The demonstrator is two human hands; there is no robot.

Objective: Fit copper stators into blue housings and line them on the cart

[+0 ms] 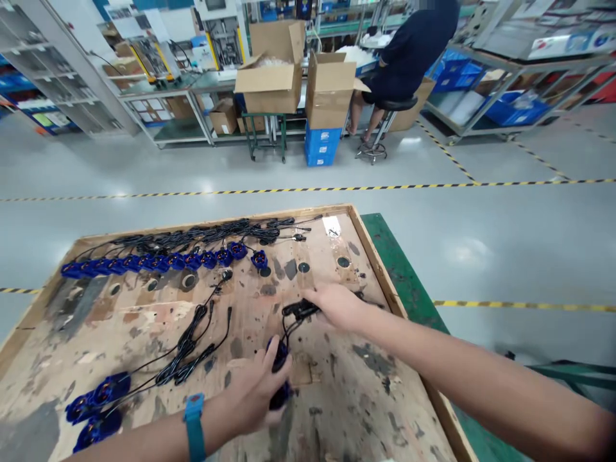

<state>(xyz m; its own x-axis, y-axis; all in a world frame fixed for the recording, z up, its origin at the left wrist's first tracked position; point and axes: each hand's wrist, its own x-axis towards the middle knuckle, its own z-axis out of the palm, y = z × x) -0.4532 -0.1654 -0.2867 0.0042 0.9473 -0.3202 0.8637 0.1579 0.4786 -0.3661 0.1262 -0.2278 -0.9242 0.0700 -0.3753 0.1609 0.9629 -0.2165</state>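
My left hand (257, 388), with a teal band at its wrist, is closed around blue round parts (279, 394) just above the board. Black cables lead from these parts up to my right hand (334, 307). That hand grips the bundled black cable (303, 310), partly hidden behind its fingers. Left of my hands lie several similar blue parts (111, 388), their black cables (185, 353) loosely coiled beside them. Along the far side a row of blue parts (158, 263) stands close together, with black cables (206, 234) heaped behind it.
The worn wooden board (337, 398) has a raised wooden rim (380, 276) and several round holes. A green surface (409, 276) shows past its right edge. Beyond the floor are cardboard boxes (269, 90), blue crates (320, 144) and a seated person (414, 51).
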